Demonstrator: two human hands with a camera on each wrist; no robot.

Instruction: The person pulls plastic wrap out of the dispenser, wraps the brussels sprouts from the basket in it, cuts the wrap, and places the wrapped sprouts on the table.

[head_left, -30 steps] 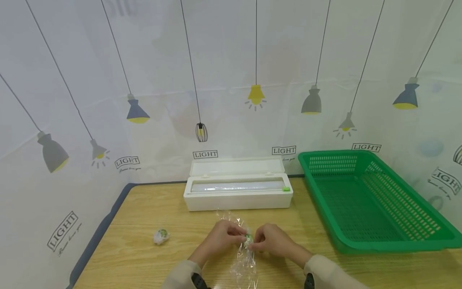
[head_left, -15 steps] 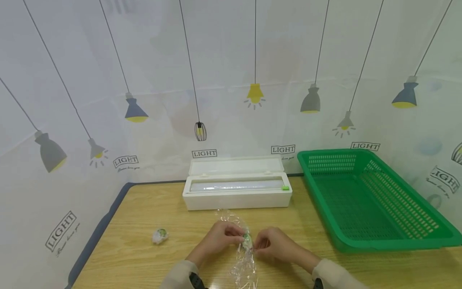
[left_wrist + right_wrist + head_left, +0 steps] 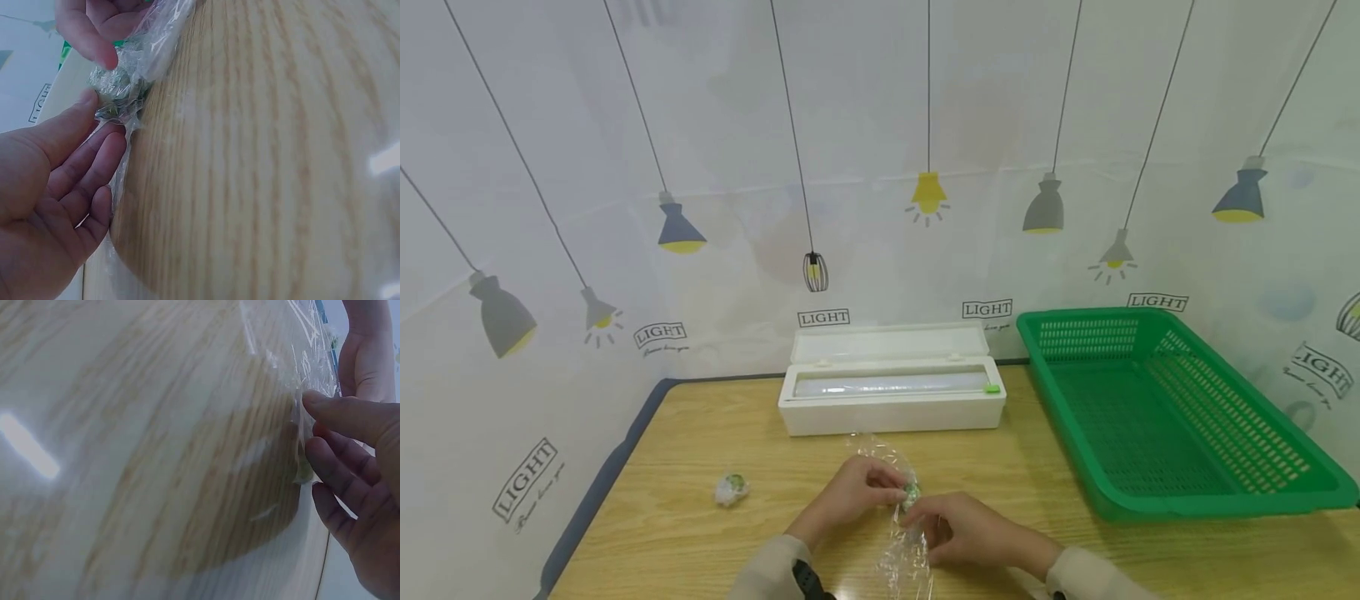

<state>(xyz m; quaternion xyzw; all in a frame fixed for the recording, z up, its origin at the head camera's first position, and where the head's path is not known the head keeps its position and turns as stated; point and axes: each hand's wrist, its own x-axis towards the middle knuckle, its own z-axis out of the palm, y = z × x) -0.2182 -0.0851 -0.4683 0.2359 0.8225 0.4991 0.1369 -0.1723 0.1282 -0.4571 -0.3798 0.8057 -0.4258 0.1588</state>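
A small green-and-white round item, wrapped in crinkled clear cling film, is between the two hands above the wooden table. My left hand pinches the item between thumb and fingertips; the left wrist view shows the bundle at its thumb tip. On the near right side, my right hand has its index finger reaching to the item, while thumb and curled fingers hold the film beside it. Loose film trails toward the table's front and away behind the left hand. What the item is cannot be told.
A similar wrapped ball lies on the table at left. Behind the hands stands a white cling film dispenser, lid raised, with a film roll inside. At right is a large green basket. A printed backdrop encloses the table.
My right hand draws back from the item's right side, then comes toward the front with its index finger extended over the film. The left hand keeps its pinch almost in place.
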